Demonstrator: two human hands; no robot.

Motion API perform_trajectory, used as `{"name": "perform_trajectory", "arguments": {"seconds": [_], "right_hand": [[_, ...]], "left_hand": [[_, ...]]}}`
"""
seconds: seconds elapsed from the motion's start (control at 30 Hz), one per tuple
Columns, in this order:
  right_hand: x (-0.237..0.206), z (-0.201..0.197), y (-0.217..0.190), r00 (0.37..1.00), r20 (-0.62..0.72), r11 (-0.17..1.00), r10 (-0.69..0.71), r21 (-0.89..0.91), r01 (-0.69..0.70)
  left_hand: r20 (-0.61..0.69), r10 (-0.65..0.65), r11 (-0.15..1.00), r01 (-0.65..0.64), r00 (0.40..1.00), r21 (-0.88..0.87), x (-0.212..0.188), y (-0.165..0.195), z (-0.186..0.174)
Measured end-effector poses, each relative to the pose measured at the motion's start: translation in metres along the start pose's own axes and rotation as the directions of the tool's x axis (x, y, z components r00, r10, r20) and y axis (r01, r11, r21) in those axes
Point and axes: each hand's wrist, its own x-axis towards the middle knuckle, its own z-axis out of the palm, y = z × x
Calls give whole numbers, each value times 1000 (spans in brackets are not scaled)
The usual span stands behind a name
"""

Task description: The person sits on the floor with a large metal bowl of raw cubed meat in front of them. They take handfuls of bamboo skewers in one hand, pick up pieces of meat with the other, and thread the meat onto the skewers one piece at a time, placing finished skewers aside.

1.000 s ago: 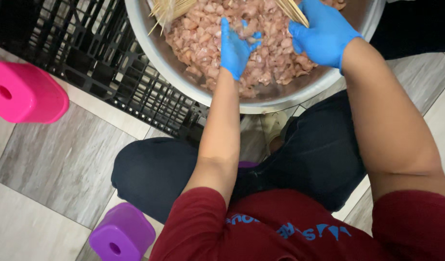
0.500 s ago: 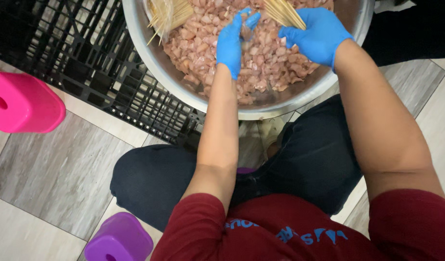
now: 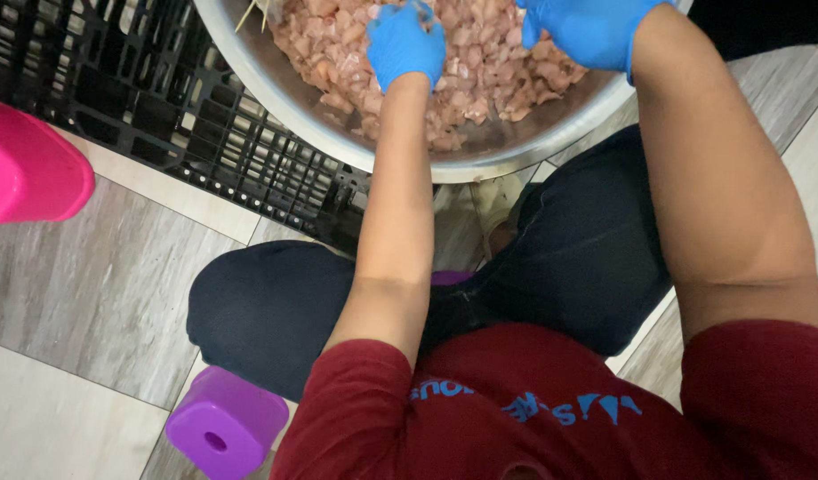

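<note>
A large steel bowl (image 3: 480, 156) full of raw pale-pink meat pieces (image 3: 485, 67) rests on a black plastic crate at the top of the view. My left hand (image 3: 404, 44), in a blue glove, lies on the meat with its fingers curled down into the pieces. My right hand (image 3: 587, 31), also gloved in blue, is over the right side of the bowl, its fingers cut off by the top edge. A few thin wooden skewers (image 3: 249, 13) show at the bowl's upper left rim. What either hand holds is hidden.
The black lattice crate (image 3: 160, 116) stretches left under the bowl. A pink plastic stool (image 3: 27, 173) stands at the left, a purple one (image 3: 227, 422) under me. My knees in dark trousers (image 3: 267, 302) are on a grey tiled floor.
Both hands now sit higher in the picture and deeper over the meat. The skewer bundles seen near the hands have mostly slipped out of the top of the view.
</note>
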Motion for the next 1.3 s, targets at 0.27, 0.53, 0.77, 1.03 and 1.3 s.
{"name": "perform_trajectory", "arguments": {"seconds": [0.27,0.53,0.77,1.03,1.3], "right_hand": [[4,0,8,999,-34,1000,18,18,-17],[-1,-16,-24,972,-105,959,208,220,-182],[5,-10,-62,976,-187,902,108,430,-17],[5,9,-67,960,-233,931,156,359,-64],[3,7,-81,970,-133,919,204,367,-144]], "left_hand": [[262,108,984,-140,959,108,-19,-6,41],[258,52,504,198,965,-841,4,-10,35],[-4,464,-628,326,886,-706,14,14,-13],[-218,407,-775,209,887,-596,20,22,-11],[-354,391,-775,97,850,-625,19,20,-4]]}}
